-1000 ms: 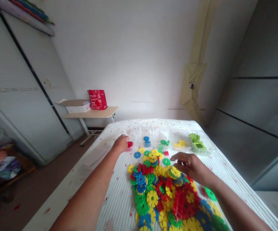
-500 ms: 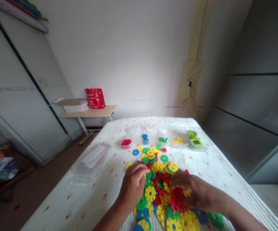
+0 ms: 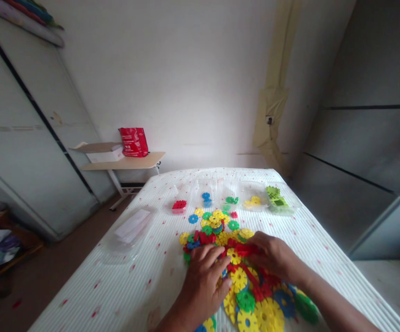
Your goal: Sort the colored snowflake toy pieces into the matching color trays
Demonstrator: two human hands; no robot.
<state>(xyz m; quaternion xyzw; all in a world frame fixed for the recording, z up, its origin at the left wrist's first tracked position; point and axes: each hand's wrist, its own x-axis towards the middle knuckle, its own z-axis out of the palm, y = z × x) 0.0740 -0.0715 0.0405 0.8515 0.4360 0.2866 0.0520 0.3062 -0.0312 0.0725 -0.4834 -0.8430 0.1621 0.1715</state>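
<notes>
A heap of notched plastic building discs (image 3: 239,279) in yellow, green and blue, mixed with red pieces, covers the near part of the table. My left hand (image 3: 206,279) lies over the heap's left side, palm down with its fingers spread. On the right, my right hand (image 3: 276,258) reaches into the heap with bent fingers closed at some red building pieces (image 3: 246,250); its fingertips are partly hidden. More red pieces and a green disc (image 3: 245,300) lie between and below the hands.
Clear plastic boxes stand in a row behind the heap, holding red pieces (image 3: 179,205), blue discs (image 3: 206,199), green discs (image 3: 232,200), yellow discs (image 3: 253,201) and light-green pieces (image 3: 276,197). A clear tray with white paper (image 3: 133,226) is at left. A side table (image 3: 139,161) carries a red bag (image 3: 133,142).
My left hand has moved right and nearer, its fingers spreading over the discs. My right hand has shifted up and away, and red pieces in the heap have moved. The view has turned slightly.
</notes>
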